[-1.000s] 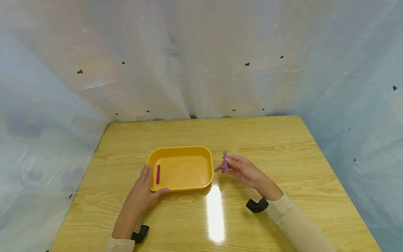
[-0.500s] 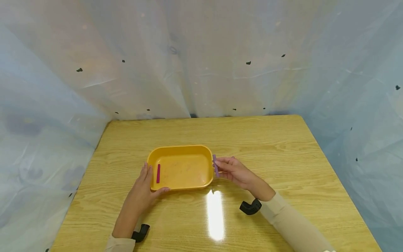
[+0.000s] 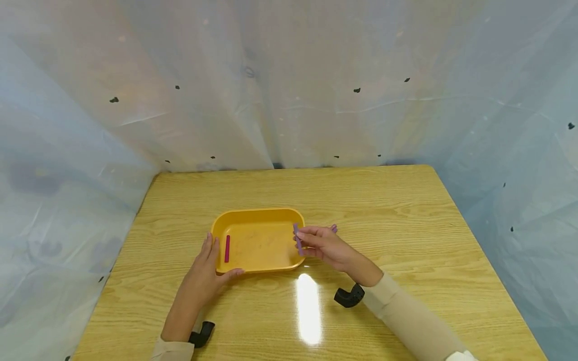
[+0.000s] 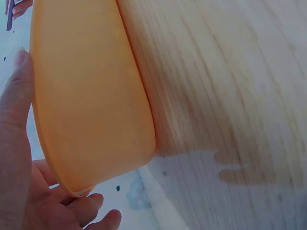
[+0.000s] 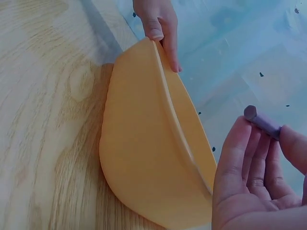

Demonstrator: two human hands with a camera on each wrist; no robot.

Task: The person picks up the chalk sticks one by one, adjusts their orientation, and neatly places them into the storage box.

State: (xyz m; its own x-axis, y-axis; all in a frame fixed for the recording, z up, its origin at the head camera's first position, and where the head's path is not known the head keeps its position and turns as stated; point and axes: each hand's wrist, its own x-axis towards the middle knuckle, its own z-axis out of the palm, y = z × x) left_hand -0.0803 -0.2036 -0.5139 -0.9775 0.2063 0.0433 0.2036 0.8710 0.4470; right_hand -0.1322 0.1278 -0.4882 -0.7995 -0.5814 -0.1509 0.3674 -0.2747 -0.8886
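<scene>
My left hand (image 3: 203, 273) grips the near left corner of a yellow plastic tray (image 3: 262, 245), thumb along the near side and fingers at the left end. Inside the tray, toward its left end, lies a magenta stick (image 3: 227, 248). Thumb and fingertips of my right hand (image 3: 331, 249) pinch a purple crayon-like stick (image 3: 298, 240) over the tray's right rim. The right wrist view shows the flat, angular end of this purple stick (image 5: 250, 112). Another purple piece (image 3: 334, 228) peeks out behind the right hand, mostly hidden by it.
The tray stands on a wood-grain table (image 3: 384, 200) with a bright light reflection near its front. Pale plastic sheeting (image 3: 289, 100) hangs behind and at both sides. A black angled piece (image 3: 349, 296) is at the right wrist, a similar black piece (image 3: 202, 335) at the left.
My right hand has carried the purple stick leftward, from beside the tray to over its right rim. The left hand and the tray have stayed put.
</scene>
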